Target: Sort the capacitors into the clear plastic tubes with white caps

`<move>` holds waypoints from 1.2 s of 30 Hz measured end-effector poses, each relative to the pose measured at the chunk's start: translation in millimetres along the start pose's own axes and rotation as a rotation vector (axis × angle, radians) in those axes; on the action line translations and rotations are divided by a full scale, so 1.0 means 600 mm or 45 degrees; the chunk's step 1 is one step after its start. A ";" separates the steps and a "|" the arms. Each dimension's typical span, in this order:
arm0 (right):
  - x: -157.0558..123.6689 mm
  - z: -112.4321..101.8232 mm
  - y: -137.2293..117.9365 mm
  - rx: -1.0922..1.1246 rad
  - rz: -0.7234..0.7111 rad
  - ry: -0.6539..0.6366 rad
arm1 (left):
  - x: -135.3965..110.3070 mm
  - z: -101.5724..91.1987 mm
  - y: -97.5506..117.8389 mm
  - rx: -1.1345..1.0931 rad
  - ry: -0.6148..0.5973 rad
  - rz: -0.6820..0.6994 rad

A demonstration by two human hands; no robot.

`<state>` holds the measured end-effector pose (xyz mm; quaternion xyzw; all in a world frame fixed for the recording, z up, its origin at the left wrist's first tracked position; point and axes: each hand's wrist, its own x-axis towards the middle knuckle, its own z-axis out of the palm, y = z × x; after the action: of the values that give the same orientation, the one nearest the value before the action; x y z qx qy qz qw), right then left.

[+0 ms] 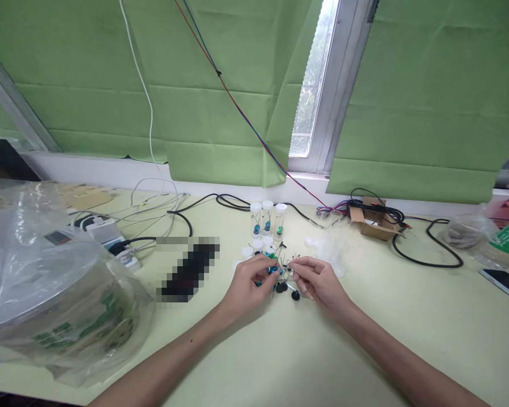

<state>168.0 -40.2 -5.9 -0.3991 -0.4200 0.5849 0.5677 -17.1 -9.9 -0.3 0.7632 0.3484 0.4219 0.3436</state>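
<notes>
My left hand (252, 281) is closed in a pinch at a pile of small thin-stemmed pieces (285, 265). Blue and green bits show beside its fingertips, but what it grips is too small to make out. Just to the right, my right hand (320, 281) pinches too, its thumb and forefinger meeting at the thin stems; the piece between them is unclear. Several black round knobs (282, 287) lie below the fingertips. Behind the hands stand clear capped vials (267, 220) with blue or green pieces inside. More white caps (258, 245) show nearer, partly hidden by my left hand.
Crumpled clear plastic (328, 249) lies right of the vials. A small cardboard box (373, 223) with black cables stands at the back right, a phone (504, 285) at the right edge. Left are a bagged tub (59, 294), a power strip (110, 240) and a pixelated dark object (189, 274).
</notes>
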 end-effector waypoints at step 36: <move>-0.010 0.015 0.000 -0.062 -0.125 -0.002 | 0.001 0.002 0.011 -0.348 -0.138 -0.279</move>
<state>159.7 -46.8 -3.1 -0.3913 -0.4536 0.5463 0.5854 -14.3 -12.8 4.8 0.6884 0.3499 0.3838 0.5063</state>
